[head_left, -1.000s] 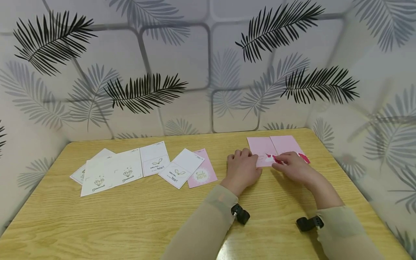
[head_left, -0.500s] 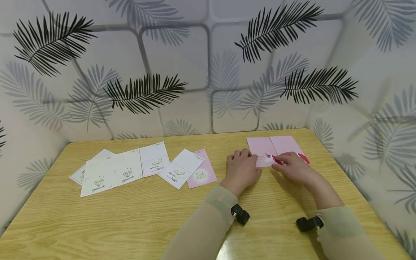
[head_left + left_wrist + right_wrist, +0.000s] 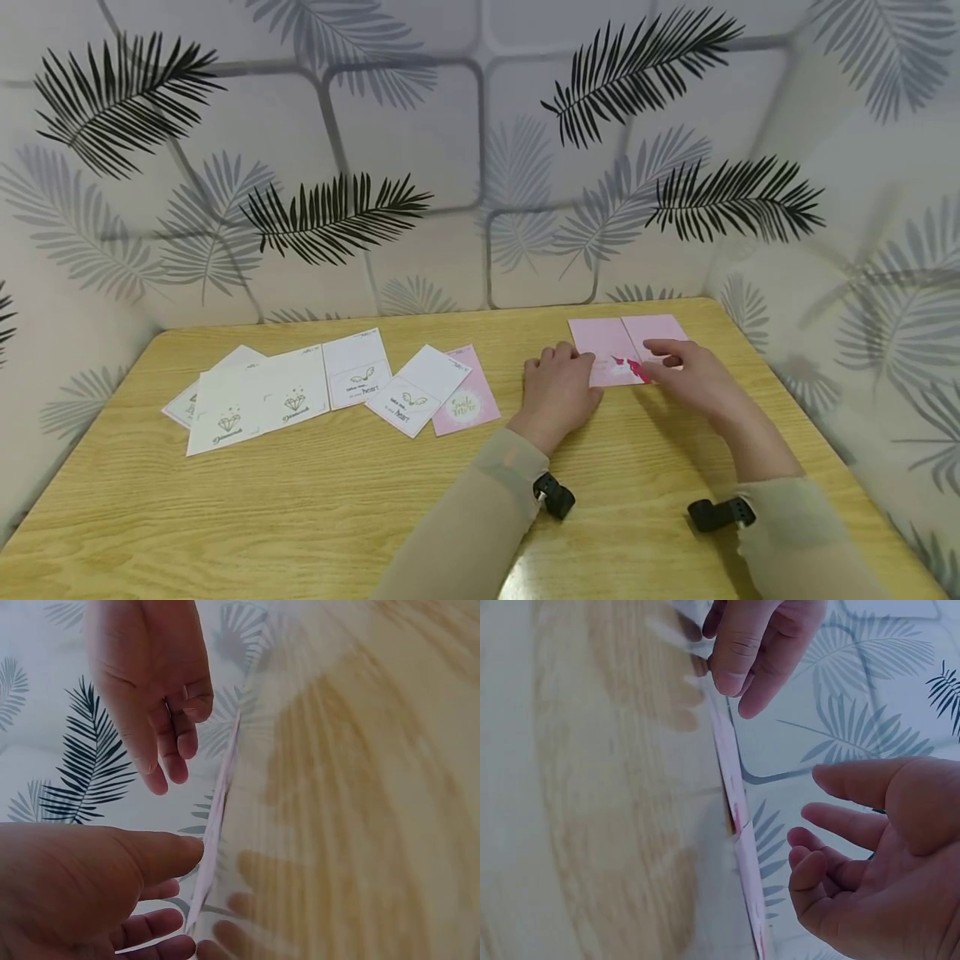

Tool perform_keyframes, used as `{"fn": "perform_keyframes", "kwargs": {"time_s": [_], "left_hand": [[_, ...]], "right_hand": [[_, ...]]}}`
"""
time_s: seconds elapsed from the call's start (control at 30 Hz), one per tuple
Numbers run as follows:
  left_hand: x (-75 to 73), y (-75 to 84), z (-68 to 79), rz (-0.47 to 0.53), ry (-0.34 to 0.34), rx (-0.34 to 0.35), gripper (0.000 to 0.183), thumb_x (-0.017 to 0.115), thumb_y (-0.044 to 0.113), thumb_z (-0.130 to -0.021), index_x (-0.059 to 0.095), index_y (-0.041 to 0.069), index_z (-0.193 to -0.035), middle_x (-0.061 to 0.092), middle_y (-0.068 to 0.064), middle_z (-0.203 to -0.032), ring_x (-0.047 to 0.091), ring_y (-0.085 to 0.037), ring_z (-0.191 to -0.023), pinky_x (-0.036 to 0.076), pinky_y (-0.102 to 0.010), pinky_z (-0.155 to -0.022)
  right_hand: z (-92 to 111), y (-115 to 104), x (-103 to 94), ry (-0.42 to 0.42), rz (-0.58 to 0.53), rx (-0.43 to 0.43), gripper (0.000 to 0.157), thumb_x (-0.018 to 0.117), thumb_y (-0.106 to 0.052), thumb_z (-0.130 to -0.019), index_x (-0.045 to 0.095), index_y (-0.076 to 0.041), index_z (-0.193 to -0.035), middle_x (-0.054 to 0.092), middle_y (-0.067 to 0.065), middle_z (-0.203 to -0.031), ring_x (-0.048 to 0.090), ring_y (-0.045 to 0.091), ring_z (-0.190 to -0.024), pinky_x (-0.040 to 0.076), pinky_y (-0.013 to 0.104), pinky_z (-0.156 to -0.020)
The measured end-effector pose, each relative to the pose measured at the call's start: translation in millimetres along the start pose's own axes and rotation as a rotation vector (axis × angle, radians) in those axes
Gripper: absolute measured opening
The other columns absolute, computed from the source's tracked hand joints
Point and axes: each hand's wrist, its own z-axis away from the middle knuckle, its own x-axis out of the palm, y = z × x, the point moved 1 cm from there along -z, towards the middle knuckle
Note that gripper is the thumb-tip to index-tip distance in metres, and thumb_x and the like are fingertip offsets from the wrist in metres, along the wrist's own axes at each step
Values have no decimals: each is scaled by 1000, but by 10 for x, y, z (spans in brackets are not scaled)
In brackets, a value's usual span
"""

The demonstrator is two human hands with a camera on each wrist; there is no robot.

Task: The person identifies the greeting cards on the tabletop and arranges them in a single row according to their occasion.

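So, left to right: rectangular white diamond-print cards (image 3: 277, 375), wing-print cards (image 3: 431, 373), then a pink gold-lettered card (image 3: 487, 404). The left hand (image 3: 558, 387) — fingers loose, thumb touching its edge — sits at the left pink card (image 3: 602, 340) on the table (image 3: 300, 525). Just beside that lies the right pink card (image 3: 655, 328), relaxed right hand (image 3: 697, 382) above, holding nothing. Probably light, stiffish paper, easily creased — I'd pinch by the edges.

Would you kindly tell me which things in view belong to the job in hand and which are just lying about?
In the job, judging by the hands:
left pink card, by the left hand
right pink card, partly behind the right hand

Lying about, apparently:
diamond cards
heart cards
Smile card
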Motion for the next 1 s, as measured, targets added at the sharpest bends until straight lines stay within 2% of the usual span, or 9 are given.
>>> {"fn": "perform_keyframes", "kwargs": {"time_s": [0.13,0.3,0.47,0.57,0.8,1.0], "left_hand": [[-78,2,41,46,17,-3,52,71,47,-108,65,28,-156,62,0,-148,58,-23,-131,47,-48,-109],[-254,-52,110,52,38,6,52,72,47,-108,66,25,-155,62,-1,-149,57,-25,-133,45,-50,-112],[-425,-203,200,45,56,-1,55,71,46,-109,63,23,-158,61,-3,-151,57,-27,-135,44,-54,-115],[-512,-339,285,52,69,-7,55,70,45,-109,62,21,-159,61,-4,-150,57,-29,-135,44,-56,-115],[-635,-693,516,85,119,-40,54,71,42,-110,63,17,-157,62,-9,-150,58,-35,-136,44,-61,-114],[-668,-993,693,109,146,-80,54,73,38,-109,63,15,-157,62,-10,-150,57,-37,-136,43,-63,-114]], "right_hand": [[35,-42,-26,42,-53,18,61,60,-25,-114,43,6,-164,50,34,-158,49,49,-138,48,61,-111],[59,-112,-27,50,-132,15,66,58,-27,-115,36,4,-169,47,31,-163,49,46,-144,48,59,-115],[83,-238,-2,11,-212,0,68,60,-28,-115,34,4,-170,45,30,-165,53,42,-143,56,38,-106],[97,-332,41,-23,-258,-8,69,61,-26,-115,33,3,-170,43,30,-167,54,41,-144,57,30,-104],[114,-526,201,-96,-367,-63,67,59,-20,-116,30,7,-170,38,33,-168,49,44,-148,56,40,-107],[123,-661,375,-135,-404,-97,66,60,-17,-115,31,8,-169,38,33,-168,53,47,-146,54,45,-111]]}}
